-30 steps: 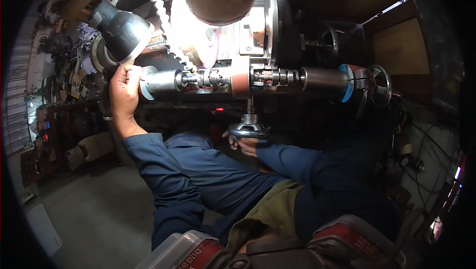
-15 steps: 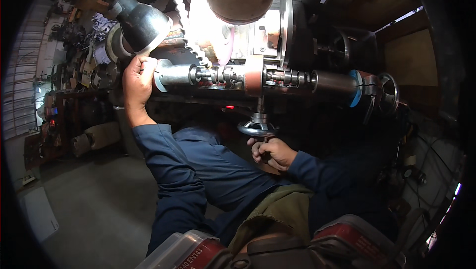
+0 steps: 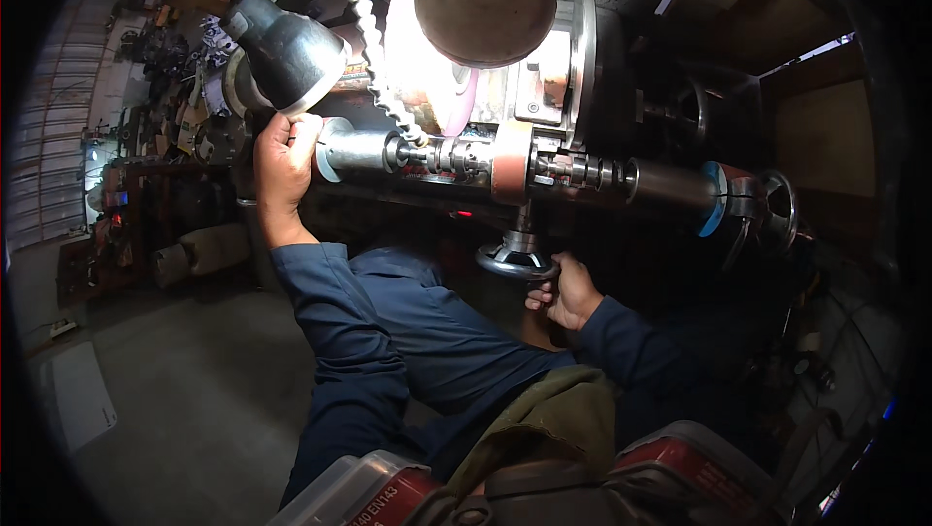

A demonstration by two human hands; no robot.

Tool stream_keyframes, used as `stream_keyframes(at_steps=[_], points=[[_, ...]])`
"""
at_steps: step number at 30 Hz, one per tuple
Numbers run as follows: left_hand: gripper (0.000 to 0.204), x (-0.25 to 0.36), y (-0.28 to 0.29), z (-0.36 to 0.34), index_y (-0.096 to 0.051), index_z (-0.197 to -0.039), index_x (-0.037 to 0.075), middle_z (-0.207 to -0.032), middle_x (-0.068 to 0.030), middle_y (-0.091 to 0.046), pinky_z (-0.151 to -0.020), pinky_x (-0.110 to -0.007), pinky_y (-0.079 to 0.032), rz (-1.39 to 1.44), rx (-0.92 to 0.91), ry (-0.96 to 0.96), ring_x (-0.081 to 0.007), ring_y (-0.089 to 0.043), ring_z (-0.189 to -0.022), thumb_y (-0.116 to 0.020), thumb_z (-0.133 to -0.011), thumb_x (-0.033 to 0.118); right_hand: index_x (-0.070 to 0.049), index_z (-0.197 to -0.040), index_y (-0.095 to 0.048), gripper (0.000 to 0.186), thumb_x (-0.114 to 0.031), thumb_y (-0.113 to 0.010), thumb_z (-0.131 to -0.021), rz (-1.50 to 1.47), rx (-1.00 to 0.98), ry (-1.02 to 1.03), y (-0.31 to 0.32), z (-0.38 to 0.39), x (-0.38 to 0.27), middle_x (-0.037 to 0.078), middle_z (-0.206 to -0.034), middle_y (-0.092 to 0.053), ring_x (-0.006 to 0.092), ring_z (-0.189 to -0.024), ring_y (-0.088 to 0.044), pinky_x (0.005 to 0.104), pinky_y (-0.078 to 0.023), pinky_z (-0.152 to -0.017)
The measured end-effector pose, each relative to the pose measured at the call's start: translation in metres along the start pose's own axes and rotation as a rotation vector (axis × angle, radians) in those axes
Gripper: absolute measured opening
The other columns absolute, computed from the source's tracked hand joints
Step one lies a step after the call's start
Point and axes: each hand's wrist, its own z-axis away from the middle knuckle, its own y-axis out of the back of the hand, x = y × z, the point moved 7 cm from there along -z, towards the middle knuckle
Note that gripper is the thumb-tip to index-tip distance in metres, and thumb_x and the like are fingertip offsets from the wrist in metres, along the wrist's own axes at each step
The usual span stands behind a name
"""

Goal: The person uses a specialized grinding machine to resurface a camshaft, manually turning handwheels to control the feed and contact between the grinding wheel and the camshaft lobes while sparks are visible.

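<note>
A metal camshaft (image 3: 456, 154) with several lobes lies across the grinding machine, held between two cylindrical fittings. Beside the left fitting (image 3: 361, 149), just under a black lamp (image 3: 289, 52), my left hand (image 3: 283, 165) is closed; its fingers wrap round something hidden from view. My right hand (image 3: 569, 295) is closed at the right side of a shiny handwheel (image 3: 503, 272), its thumb by the rim and fingers curled below. This wheel sits on a shaft beneath a reddish-brown support (image 3: 511, 175) around the camshaft's middle. Behind the camshaft, a pinkish grinding wheel (image 3: 464, 107) shows partly.
A white segmented hose (image 3: 374, 55) bends down to the camshaft. Another handwheel (image 3: 779, 213) stands at the machine's right end. A large rounded brown part (image 3: 485, 12) hangs over the bright middle. Cluttered shelves (image 3: 189, 60) line the far left.
My right hand has moved from the handwheel's near side round to its right side. My left hand keeps its place under the lamp. The whole view has shifted slightly.
</note>
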Motion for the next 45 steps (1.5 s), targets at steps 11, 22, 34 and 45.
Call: stream_keyframes(at_steps=[11, 22, 34, 45], points=[[0.014, -0.003, 0.001, -0.003, -0.066, -0.098, -0.002, -0.085, -0.0038, -0.070, -0.069, -0.023, -0.045, -0.003, 0.032, -0.016, -0.0072, -0.057, -0.075, -0.062, -0.092, 0.009, -0.016, -0.074, -0.055, 0.033, -0.039, -0.046, -0.096, 0.071, 0.000, -0.144, 0.089, -0.087, 0.014, -0.001, -0.056, -0.045, 0.0131, -0.045, -0.040, 0.0295, -0.037, -0.046], [0.013, -0.005, 0.003, -0.004, -0.067, -0.095, -0.001, -0.084, -0.0027, -0.068, -0.068, -0.023, -0.044, -0.019, 0.040, -0.012, -0.0069, -0.055, -0.074, -0.063, -0.092, 0.010, -0.012, -0.087, -0.054, 0.023, -0.031, -0.046, -0.097, 0.117, 0.024, -0.085, 0.012, -0.040, -0.018, 0.001, -0.065, -0.047, 0.0152, -0.051, -0.043, 0.0306, -0.034, -0.042], [0.013, -0.010, 0.003, -0.007, -0.067, -0.093, -0.002, -0.081, 0.0012, -0.064, -0.067, -0.021, -0.040, 0.007, 0.028, 0.005, -0.0049, -0.050, -0.073, -0.064, -0.092, 0.010, -0.007, -0.123, -0.055, 0.039, -0.036, -0.047, -0.098, 0.000, -0.457, -0.155, 0.086, -0.111, 0.009, 0.011, -0.100, -0.065, 0.0205, -0.069, -0.059, 0.0328, -0.043, -0.052], [0.013, -0.006, 0.003, -0.005, -0.067, -0.091, -0.002, -0.077, 0.0030, -0.061, -0.064, -0.021, -0.038, -0.026, 0.016, -0.032, -0.0047, -0.048, -0.069, -0.063, -0.092, 0.011, -0.006, -0.129, -0.051, 0.041, -0.033, -0.053, -0.098, 0.617, 0.108, 0.361, 0.093, 0.015, -0.120, 0.014, -0.116, -0.059, 0.0308, -0.105, -0.059, 0.0396, -0.048, -0.078]])
